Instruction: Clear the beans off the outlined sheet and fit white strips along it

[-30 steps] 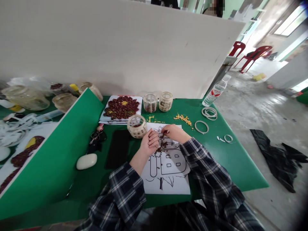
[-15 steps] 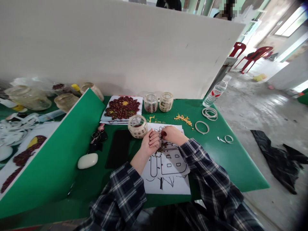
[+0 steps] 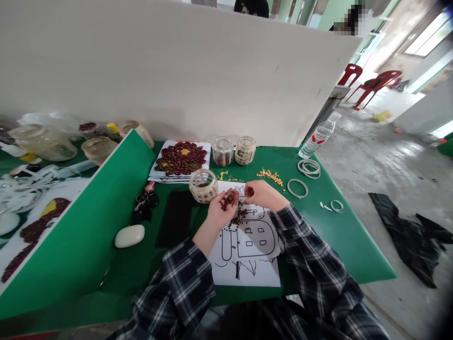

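My left hand (image 3: 221, 212) is turned palm up over the drawing, cupping a small heap of red beans (image 3: 227, 201). Close to its fingertips, my right hand (image 3: 262, 194) has curled fingers and a pinched thumb; what they hold, if anything, I cannot make out. Under both hands lies a white sheet (image 3: 267, 278) with black printed outlines, partly covered by them. Small brown seeds (image 3: 236, 220) are scattered on its middle. Just left of the fingers stands an open glass jar (image 3: 204, 187) with some dark red beans inside.
Two more jars (image 3: 222, 152) stand behind, beside stacked sheets with a bean flower (image 3: 181, 158). Corn kernels (image 3: 271, 176), clear rings (image 3: 297, 188) and a water bottle (image 3: 319, 136) lie right. Left are a black phone-like slab (image 3: 173, 218), white mouse (image 3: 130, 236) and green divider (image 3: 81, 217).
My left hand has opened from a closed fist to palm up, showing the red beans. My right hand has drawn slightly to the right, away from it.
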`<state>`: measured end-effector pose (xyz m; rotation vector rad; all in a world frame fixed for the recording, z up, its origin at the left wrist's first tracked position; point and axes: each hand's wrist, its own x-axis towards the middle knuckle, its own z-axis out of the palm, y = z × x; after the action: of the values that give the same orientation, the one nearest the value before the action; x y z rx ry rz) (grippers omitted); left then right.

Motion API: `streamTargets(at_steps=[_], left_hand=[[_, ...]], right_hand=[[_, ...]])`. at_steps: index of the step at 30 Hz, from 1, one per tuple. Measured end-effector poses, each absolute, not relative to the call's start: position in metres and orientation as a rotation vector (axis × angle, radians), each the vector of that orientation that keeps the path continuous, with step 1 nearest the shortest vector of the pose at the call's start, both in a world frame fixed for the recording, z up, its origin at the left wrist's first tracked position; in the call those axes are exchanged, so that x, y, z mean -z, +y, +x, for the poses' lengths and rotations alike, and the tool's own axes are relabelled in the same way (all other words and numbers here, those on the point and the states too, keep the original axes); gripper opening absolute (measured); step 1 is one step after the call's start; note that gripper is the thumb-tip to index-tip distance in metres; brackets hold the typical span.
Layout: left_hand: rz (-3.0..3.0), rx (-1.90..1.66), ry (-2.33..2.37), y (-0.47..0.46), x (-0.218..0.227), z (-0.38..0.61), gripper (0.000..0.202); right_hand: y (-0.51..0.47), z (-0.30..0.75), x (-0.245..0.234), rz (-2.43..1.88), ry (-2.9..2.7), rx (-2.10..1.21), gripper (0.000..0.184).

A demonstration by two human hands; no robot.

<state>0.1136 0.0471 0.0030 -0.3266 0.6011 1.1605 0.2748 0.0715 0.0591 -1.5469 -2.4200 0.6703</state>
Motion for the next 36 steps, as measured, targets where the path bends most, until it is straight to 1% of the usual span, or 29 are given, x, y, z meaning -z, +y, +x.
streamTargets(at_steps=[5, 7, 9, 11, 14, 17, 20, 25, 32, 36], left_hand=[[-0.191, -1.063, 0.603, 0.046, 0.008, 0.114, 0.021], [-0.158, -1.049, 0.632, 0.047, 0.012, 0.114, 0.02], [-0.164, -1.059, 0.645, 0.048, 0.012, 0.115, 0.02], [-0.208, -1.087, 0.633, 0.049, 0.007, 0.115, 0.021], [-0.293, -1.101, 0.553, 0.048, -0.002, 0.112, 0.022], [-0.313, -1.054, 0.377, 0.046, -0.005, 0.107, 0.025], [-0.264, -1.038, 0.277, 0.044, -0.003, 0.103, 0.028], [-0.239, -1.045, 0.313, 0.043, -0.003, 0.102, 0.028], [-0.231, -1.038, 0.331, 0.044, -0.005, 0.103, 0.026], [-0.227, -1.032, 0.354, 0.044, -0.003, 0.103, 0.024]], right_hand=[[0.063, 0.265, -0.07, -1.321, -2.313, -0.827, 0.012], [0.06, 0.259, -0.07, -1.253, -2.302, -0.829, 0.014], [0.06, 0.256, -0.069, -1.222, -2.27, -0.799, 0.012], [0.061, 0.258, -0.069, -1.229, -2.196, -0.766, 0.009], [0.064, 0.266, -0.066, -1.338, -2.158, -0.749, 0.01], [0.068, 0.27, -0.055, -1.432, -2.337, -0.764, 0.016], [0.072, 0.267, -0.04, -1.386, -2.499, -0.754, 0.023], [0.075, 0.262, -0.027, -1.367, -2.584, -0.693, 0.027], [0.074, 0.264, -0.028, -1.408, -2.626, -0.681, 0.027], [0.072, 0.26, -0.029, -1.459, -2.692, -0.585, 0.026]])
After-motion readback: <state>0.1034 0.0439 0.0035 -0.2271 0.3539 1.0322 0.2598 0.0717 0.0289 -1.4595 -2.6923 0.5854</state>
